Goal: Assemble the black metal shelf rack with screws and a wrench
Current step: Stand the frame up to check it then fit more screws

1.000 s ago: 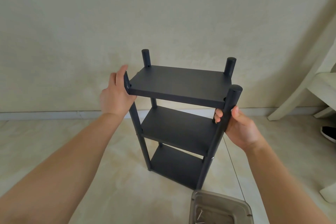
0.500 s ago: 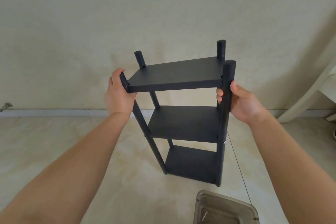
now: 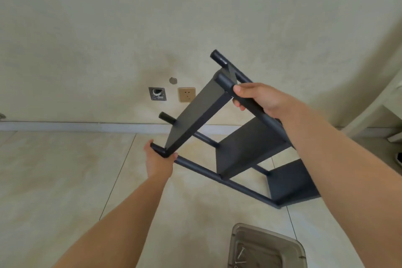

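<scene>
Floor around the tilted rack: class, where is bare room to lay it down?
Bare tiles lie left of the rack, between the baseboard and the left hand. Crowded near right: the plastic tray holding screws.

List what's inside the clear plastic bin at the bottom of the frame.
The clear plastic bin holds a few loose metal screws near its left wall. No wrench is visible. The frame edge cuts off the near part of the bin, so the rest of its contents cannot be seen.

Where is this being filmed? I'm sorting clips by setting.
Probably a room in a home: tiled floor, plain wall with a socket above a baseboard, and pale furniture at the right. The rack is held over the floor, not a workbench.
</scene>
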